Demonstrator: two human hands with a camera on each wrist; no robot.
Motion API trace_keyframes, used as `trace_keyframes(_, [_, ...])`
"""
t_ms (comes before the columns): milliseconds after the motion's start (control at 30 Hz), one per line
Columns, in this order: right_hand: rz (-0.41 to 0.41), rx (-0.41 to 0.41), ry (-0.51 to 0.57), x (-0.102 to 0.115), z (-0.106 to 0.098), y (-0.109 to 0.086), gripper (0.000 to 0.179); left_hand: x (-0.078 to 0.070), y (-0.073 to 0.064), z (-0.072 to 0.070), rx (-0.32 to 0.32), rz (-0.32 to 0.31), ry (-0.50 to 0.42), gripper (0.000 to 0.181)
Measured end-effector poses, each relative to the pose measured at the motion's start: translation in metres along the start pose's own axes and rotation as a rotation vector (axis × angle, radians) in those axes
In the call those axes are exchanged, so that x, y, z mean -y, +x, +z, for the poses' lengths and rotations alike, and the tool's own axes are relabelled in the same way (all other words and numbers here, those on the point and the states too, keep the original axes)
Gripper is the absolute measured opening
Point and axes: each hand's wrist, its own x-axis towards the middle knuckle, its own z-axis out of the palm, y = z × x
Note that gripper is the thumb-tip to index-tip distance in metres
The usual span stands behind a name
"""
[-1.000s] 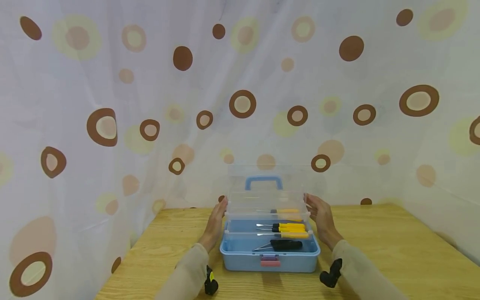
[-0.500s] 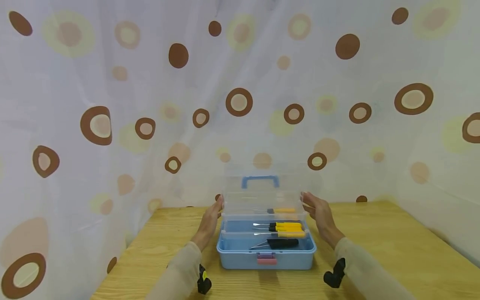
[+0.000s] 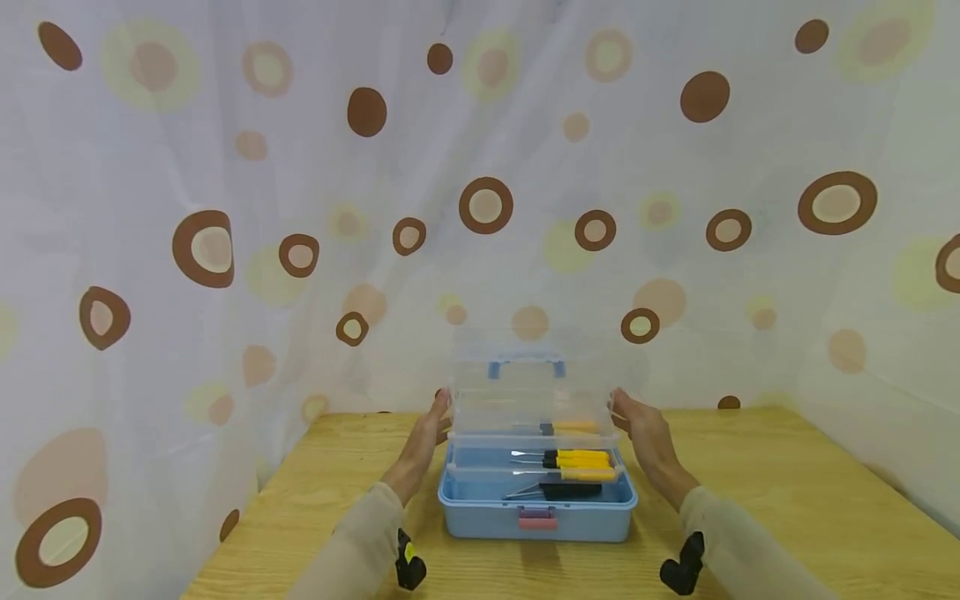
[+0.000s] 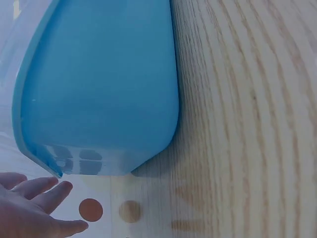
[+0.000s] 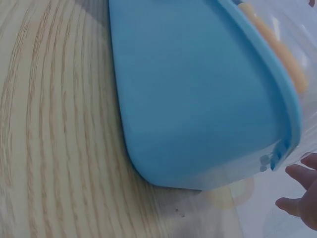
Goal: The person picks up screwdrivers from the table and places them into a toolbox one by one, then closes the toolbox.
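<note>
A light-blue toolbox stands on the table in the head view, its clear lid raised and clear trays lifted above the base. Several yellow-handled screwdrivers lie in the trays, and black-handled tools in the base. My left hand is at the left end of the trays, fingers extended. At the right end, my right hand mirrors it, fingertips right at the clear plastic. Each wrist view shows a blue side wall, with left fingers and right fingers spread near the rear corner.
The wooden table extends to both sides of the toolbox. Behind it hangs a white curtain with brown and yellow circles. A pink latch hangs at the toolbox's front, and a blue carrying handle is on the lid.
The clear lid has tilted farther back and its blue handle looks flatter. The upper tray edge sits slightly lower. Both hands stay beside the trays with small shifts; the head view sways slightly.
</note>
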Motion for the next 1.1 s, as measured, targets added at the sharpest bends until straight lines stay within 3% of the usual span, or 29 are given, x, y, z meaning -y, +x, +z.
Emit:
trace_keyframes(467, [0.088,-0.003,0.029,0.014,0.000,-0.011,0.095,0.001,-0.008,0.006,0.003,-0.013,-0.023,0.100])
trace_keyframes(700, [0.115,0.007,-0.039,0.014,-0.003,-0.017,0.096,0.001,-0.012,0.006,0.003,-0.033,-0.033,0.101])
trace_keyframes(967, [0.077,0.061,-0.010,0.010,-0.005,-0.023,0.088,0.004,-0.017,0.001,0.071,-0.062,-0.092,0.099])
trace_keyframes(1100, [0.077,0.129,0.043,0.007,-0.007,-0.025,0.086,0.006,-0.018,-0.001,0.120,-0.088,-0.122,0.104])
